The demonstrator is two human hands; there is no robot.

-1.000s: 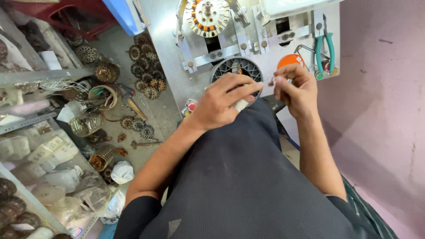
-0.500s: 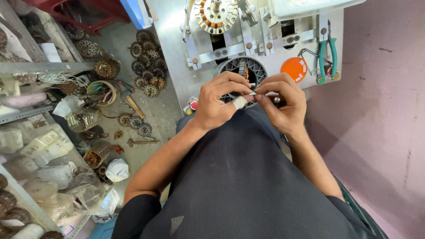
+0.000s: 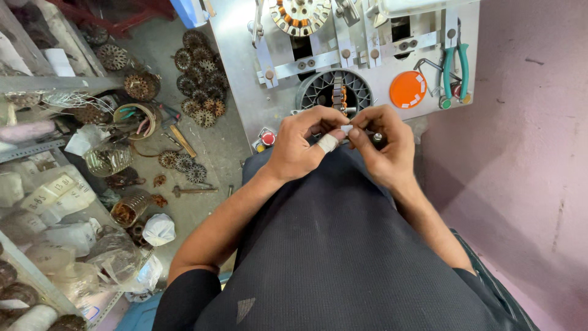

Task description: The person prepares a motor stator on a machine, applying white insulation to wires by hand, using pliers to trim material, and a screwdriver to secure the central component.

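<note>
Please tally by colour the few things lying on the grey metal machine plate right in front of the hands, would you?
Orange round disc: 1
Green-handled pliers: 1
Black ribbed round housing: 1
Copper-wound round stator: 1
Total: 4
Both hands pinch a small white piece just below them.

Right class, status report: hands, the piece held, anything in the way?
Left hand and right hand pinch a small white piece together. Winding machine just beyond. Nothing between.

One camera sits on your head and looks steeply down past your chest. It is close to your hands [image 3: 343, 144], which meet mid-frame. Ahead of you lies the metal tabletop [image 3: 245, 73]; the floor [image 3: 202, 153] falls to your left.
</note>
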